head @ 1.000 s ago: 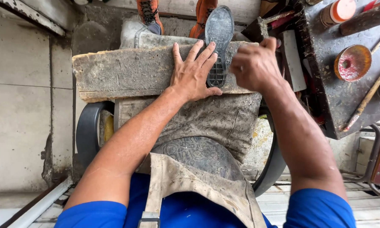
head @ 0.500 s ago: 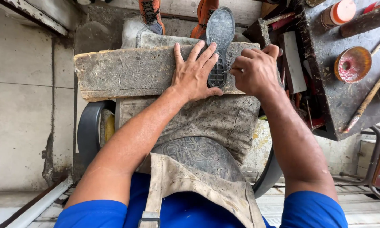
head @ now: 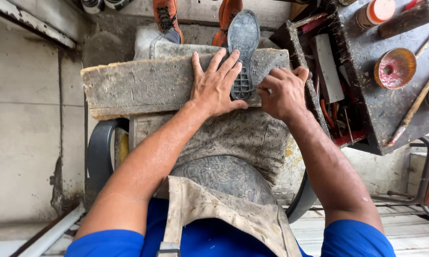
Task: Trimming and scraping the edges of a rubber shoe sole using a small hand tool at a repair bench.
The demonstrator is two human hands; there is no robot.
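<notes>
Grey rubber shoe sole, one piece, tread side up: we find it lying lengthwise across the far edge of the wooden board, its toe end overhanging that edge and its heel end toward us.

Left hand, one: flat and open, fingers spread, resting on the board with the fingertips pressing the sole's left edge near the heel.

Right hand, one: clenched into a loose fist just right of the sole's heel, touching it. A thin pale strip shows at the fingers; we cannot tell what it is.

Board, one: thick, rough, glue-stained, set across our lap over a stained apron.

Orange shoes, two: on the floor beyond the board's far edge, either side of the sole's toe.

Work table, one, dark and stained, to the right of the board. On it we count one round dish with red residue, one jar with a pale orange lid at the far edge, and one long stick lying slantwise near the right edge.
</notes>
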